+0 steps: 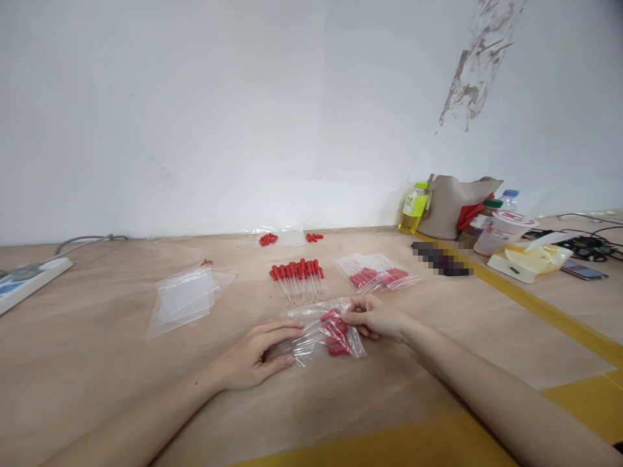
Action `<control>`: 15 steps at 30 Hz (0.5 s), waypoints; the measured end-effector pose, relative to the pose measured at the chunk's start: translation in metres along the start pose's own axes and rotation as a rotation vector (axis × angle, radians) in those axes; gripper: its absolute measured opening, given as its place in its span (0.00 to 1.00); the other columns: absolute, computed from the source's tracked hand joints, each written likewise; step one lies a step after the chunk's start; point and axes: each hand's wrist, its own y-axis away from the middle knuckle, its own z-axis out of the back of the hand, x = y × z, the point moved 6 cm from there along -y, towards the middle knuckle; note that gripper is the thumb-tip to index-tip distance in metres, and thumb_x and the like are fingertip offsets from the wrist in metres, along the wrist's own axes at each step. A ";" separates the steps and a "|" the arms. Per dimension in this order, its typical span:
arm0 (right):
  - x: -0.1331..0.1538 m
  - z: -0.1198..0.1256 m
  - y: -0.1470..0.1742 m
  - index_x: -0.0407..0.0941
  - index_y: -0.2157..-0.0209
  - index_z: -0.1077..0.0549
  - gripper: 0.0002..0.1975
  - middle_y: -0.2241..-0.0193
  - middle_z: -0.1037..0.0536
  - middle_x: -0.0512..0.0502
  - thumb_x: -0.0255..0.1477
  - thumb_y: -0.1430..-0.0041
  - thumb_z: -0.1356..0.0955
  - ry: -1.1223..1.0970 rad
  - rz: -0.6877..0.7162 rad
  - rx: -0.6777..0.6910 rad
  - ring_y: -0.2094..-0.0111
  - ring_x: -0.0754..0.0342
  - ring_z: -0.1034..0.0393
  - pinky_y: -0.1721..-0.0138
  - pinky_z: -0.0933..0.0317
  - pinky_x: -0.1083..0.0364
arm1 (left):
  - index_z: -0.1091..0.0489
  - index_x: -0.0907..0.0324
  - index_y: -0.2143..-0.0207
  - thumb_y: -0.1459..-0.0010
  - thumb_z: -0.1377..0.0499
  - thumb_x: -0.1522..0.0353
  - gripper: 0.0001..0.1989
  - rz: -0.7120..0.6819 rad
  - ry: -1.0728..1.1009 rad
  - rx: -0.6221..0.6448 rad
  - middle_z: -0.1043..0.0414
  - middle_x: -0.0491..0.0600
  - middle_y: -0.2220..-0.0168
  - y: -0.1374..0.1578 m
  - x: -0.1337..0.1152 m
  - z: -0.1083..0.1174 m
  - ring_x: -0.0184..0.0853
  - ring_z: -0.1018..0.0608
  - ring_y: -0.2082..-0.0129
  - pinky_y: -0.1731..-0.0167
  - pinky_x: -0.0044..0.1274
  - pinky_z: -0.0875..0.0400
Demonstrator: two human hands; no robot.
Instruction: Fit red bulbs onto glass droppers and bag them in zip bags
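A clear plastic bag (311, 350) holding several droppers with red rubber bulbs (335, 334) lies on the table in front of me. My right hand (372, 318) pinches its upper right part, by the bulbs. At the bag's left end, my left hand (257, 350) rests with fingers stretched and thumb apart, touching the plastic near the glass tips. Just behind the bag, a row of loose red-bulbed droppers (299, 272) lies side by side. Filled bags of droppers (377, 272) overlap to the right of that row. Flat clear bags (182, 298) are stacked at the left.
Red bulbs (268, 240) lie on plastic by the wall. A power strip (34, 282) sits far left. At the right stand a yellow-capped bottle (413, 207), a grey-beige bag (445, 204), a white tub (503, 233), a yellow packet (530, 259) and a phone (584, 270).
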 end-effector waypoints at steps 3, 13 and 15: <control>0.019 0.025 0.018 0.43 0.76 0.34 0.14 0.86 0.34 0.57 0.38 0.57 0.30 -0.034 0.100 0.000 0.88 0.65 0.46 0.87 0.58 0.64 | 0.36 0.55 0.53 0.41 0.51 0.64 0.15 0.111 -0.021 -0.184 0.37 0.49 0.49 0.001 0.015 0.015 0.37 0.34 0.49 0.50 0.30 0.38; 0.033 0.108 0.002 0.43 0.74 0.33 0.07 0.85 0.31 0.50 0.32 0.49 0.34 -0.303 0.257 -0.612 0.85 0.60 0.39 0.85 0.43 0.59 | 0.36 0.62 0.53 0.43 0.53 0.58 0.22 0.788 -0.705 -0.439 0.42 0.59 0.48 0.036 0.103 0.102 0.53 0.41 0.48 0.53 0.41 0.44; 0.029 0.100 -0.014 0.44 0.74 0.35 0.06 0.84 0.31 0.50 0.31 0.48 0.34 -0.309 0.222 -0.655 0.83 0.59 0.35 0.81 0.38 0.58 | 0.38 0.65 0.51 0.42 0.56 0.57 0.25 0.899 -0.712 -0.368 0.43 0.62 0.48 0.044 0.113 0.106 0.58 0.42 0.48 0.55 0.44 0.44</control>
